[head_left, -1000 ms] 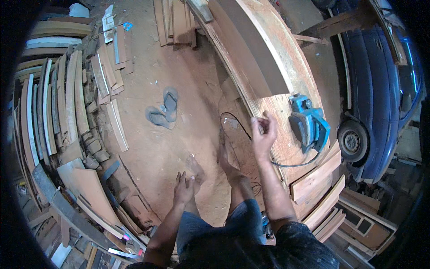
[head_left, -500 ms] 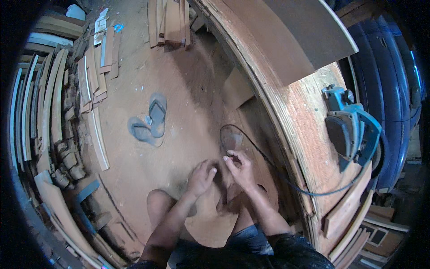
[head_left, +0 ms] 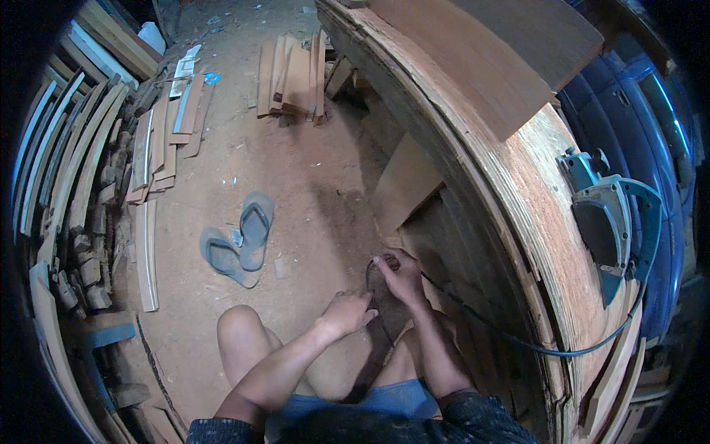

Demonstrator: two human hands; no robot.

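Note:
Low over the floor, between my bare knees, my right hand (head_left: 401, 275) is closed around a black power cord (head_left: 510, 337). The cord runs up from it over the edge of the wooden bench (head_left: 543, 200) to a teal electric hand planer (head_left: 617, 222) on top. Just left and slightly nearer, my left hand (head_left: 347, 314) has its fingers closed, with fingertips and thumb at the cord's bent part below the right hand. Its exact grip is partly hidden. The planer lies at the bench's right side, away from both hands.
Grey flip-flops (head_left: 255, 229) lie on the dusty floor ahead. Stacked boards (head_left: 296, 74) sit at the far end, and wood strips (head_left: 166, 140) line the left. A large brown panel (head_left: 473, 59) rests on the bench; blue upholstered seating (head_left: 629, 111) stands beyond.
My view has shifted. The right hand has closed in on the cord, whose loop is now smaller beside the fingers. The left hand has come across to the cord.

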